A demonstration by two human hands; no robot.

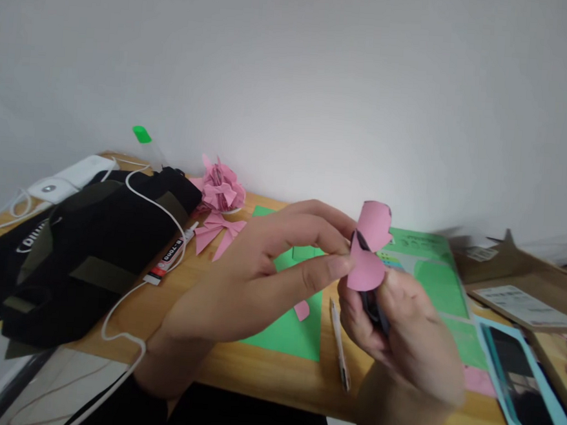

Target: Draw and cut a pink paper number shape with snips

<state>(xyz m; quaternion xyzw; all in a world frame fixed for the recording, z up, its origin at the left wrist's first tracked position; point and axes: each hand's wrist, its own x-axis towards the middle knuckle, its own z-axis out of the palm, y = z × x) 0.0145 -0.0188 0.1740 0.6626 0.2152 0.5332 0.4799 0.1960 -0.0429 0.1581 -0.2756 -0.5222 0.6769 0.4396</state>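
Note:
Between the thumb and fingers of my left hand (270, 270) is the edge of a curled piece of pink paper (367, 270), held up above the table. My right hand (406, 325) is closed around the dark handles of what look like scissors (375, 311), just under the paper. Their blades are mostly hidden by the paper and my fingers. The pink paper bends into two rounded lobes, with dark lines along its edge. Below my hands lie a green sheet (299, 336), a small pink paper scrap (301, 310) and a pen (339, 346).
A black bag (90, 257) fills the left side, with a white cable (162, 207) across it and a glue tube (168, 259) alongside. Folded pink paper pieces (222, 189) stand near the wall. At right are a phone (524, 385) and a cardboard package (517, 274).

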